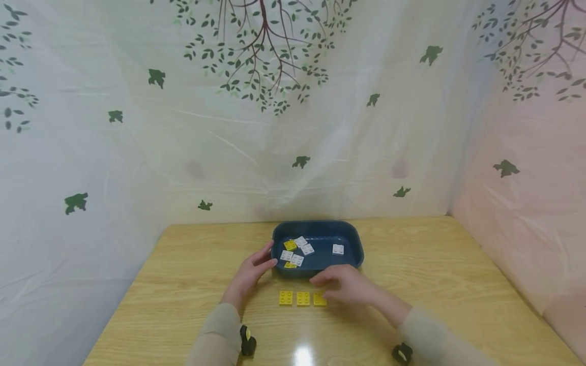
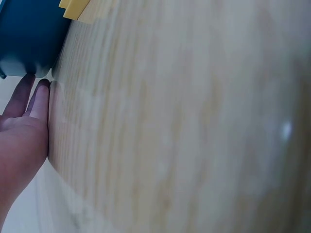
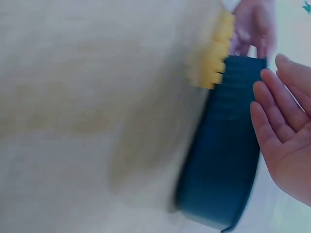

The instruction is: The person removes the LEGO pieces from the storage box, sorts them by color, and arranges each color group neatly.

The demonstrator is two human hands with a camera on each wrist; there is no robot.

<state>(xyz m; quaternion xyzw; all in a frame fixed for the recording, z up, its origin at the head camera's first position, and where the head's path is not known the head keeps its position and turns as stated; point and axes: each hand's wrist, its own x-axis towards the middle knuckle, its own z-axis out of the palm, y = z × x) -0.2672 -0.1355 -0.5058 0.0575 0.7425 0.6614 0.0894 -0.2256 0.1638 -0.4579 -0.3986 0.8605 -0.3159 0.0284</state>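
A dark blue tray (image 1: 326, 262) holds several white bricks (image 1: 307, 249), two yellow bricks (image 1: 290, 245) at its left, and a lone white brick (image 1: 338, 249) towards its right. My left hand (image 1: 251, 274) rests against the tray's left end, thumb near the rim and fingers extended along the outside. Over the front right of the tray hovers my right hand (image 1: 346, 285), fingers loosely bent with nothing between them in the right wrist view. Three yellow bricks (image 1: 303, 299) lie in a row in front of the tray; the right hand partly overlaps the rightmost one.
The wooden table (image 1: 183, 284) reaches back to a pale curtain (image 1: 238, 168) printed with leaves and birds. Side curtains enclose the table at left and right. Black wrist straps (image 1: 247, 341) show below both sleeves.
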